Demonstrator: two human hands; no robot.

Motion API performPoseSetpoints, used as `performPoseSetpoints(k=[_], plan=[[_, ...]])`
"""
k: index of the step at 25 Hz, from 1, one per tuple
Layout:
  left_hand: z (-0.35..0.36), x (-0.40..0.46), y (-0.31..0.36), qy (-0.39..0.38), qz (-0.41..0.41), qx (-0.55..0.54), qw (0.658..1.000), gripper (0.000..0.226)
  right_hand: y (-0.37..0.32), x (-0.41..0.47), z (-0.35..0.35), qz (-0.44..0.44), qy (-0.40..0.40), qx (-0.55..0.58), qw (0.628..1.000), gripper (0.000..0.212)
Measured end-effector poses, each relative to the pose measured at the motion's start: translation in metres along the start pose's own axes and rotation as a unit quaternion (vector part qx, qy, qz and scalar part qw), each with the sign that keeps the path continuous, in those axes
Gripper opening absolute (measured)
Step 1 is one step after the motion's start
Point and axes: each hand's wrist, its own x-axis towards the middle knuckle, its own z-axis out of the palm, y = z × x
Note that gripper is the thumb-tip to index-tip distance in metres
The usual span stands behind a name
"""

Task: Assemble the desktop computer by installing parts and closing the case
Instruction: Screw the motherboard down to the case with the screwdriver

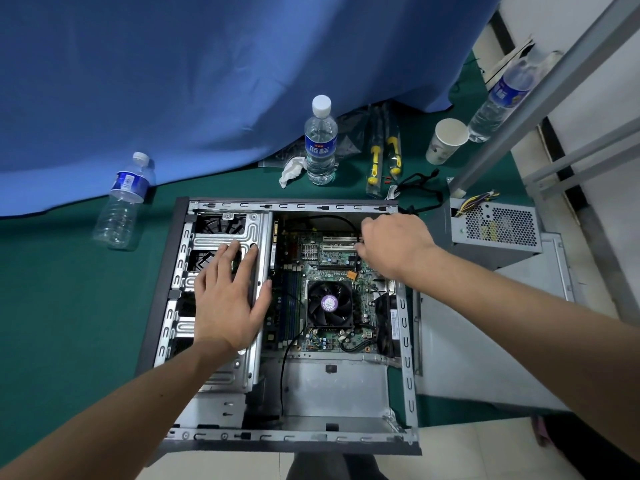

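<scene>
An open desktop case lies on its side on the green table. Inside sits the motherboard with its black CPU fan. My left hand rests flat, fingers straight, on the silver drive cage at the case's left. My right hand reaches over the upper right of the board by the white expansion slots, fingers curled down; what they touch is hidden. The grey power supply stands outside, to the case's right. The grey side panel lies right of the case.
Water bottles stand behind the case, lie at the left and at the far right. A paper cup, yellow-handled screwdrivers, a crumpled tissue and black cables lie at the back. A blue cloth hangs behind.
</scene>
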Motion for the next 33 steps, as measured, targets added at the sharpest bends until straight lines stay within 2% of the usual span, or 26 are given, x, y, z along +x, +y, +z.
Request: performPoseSetpoints(k=[3, 7, 10, 11, 12, 14, 15, 16, 17, 20, 22, 24, 26, 29, 31, 33], plan=[[-0.001, 0.0, 0.001, -0.004, 0.001, 0.004, 1.0, 0.061, 0.007, -0.003, -0.001, 0.035, 0.001, 0.04, 0.999, 0.03], [-0.002, -0.002, 0.0, -0.002, 0.0, 0.003, 1.0, 0.061, 0.02, -0.007, -0.017, 0.053, 0.038, 0.099, 0.993, 0.025], [-0.003, -0.001, 0.002, -0.003, 0.001, 0.006, 1.0, 0.061, 0.035, -0.02, -0.026, 0.121, 0.095, 0.236, 0.959, 0.022], [-0.003, -0.001, 0.002, -0.003, 0.0, 0.006, 1.0, 0.061, 0.042, -0.027, -0.024, 0.155, 0.097, 0.333, 0.925, 0.022], [-0.003, -0.001, 0.002, -0.003, 0.0, 0.006, 1.0, 0.061, 0.049, -0.036, -0.02, 0.188, 0.084, 0.461, 0.863, 0.022], [-0.004, -0.001, 0.002, -0.001, -0.001, 0.005, 1.0, 0.061, 0.055, -0.056, -0.007, 0.213, 0.022, 0.703, 0.678, 0.018], [-0.004, -0.001, 0.002, -0.001, -0.001, 0.005, 1.0, 0.061, 0.055, -0.065, 0.001, 0.207, 0.004, 0.774, 0.598, 0.015], [-0.004, -0.001, 0.002, -0.002, -0.001, 0.005, 1.0, 0.061, 0.056, -0.072, 0.01, 0.198, 0.004, 0.811, 0.551, 0.008], [-0.004, -0.001, 0.002, -0.002, -0.001, 0.004, 1.0, 0.062, 0.056, -0.076, 0.017, 0.185, 0.012, 0.828, 0.529, 0.005], [-0.003, -0.001, 0.002, 0.001, -0.002, 0.004, 1.0, 0.061, 0.056, -0.083, 0.034, 0.13, 0.001, 0.846, 0.517, 0.033], [-0.003, -0.001, 0.001, 0.005, -0.001, 0.006, 1.0, 0.061, 0.056, -0.09, 0.045, 0.125, -0.026, 0.829, 0.544, 0.042], [-0.002, 0.0, 0.001, 0.01, 0.0, 0.005, 1.0, 0.061, 0.052, -0.1, 0.064, 0.171, -0.027, 0.785, 0.594, 0.027], [-0.001, 0.0, 0.0, 0.011, -0.001, 0.008, 1.0, 0.061, 0.044, -0.113, 0.093, 0.239, -0.005, 0.742, 0.626, 0.009], [0.001, 0.001, -0.001, 0.013, 0.002, 0.014, 1.0, 0.061, 0.028, -0.134, 0.149, 0.339, 0.003, 0.676, 0.654, 0.013], [0.001, 0.0, -0.001, 0.012, 0.003, 0.013, 1.0, 0.062, 0.015, -0.141, 0.18, 0.37, -0.016, 0.63, 0.682, 0.021], [0.001, 0.0, -0.001, 0.014, 0.001, 0.011, 1.0, 0.061, 0.006, -0.14, 0.196, 0.384, -0.023, 0.614, 0.689, 0.024]])
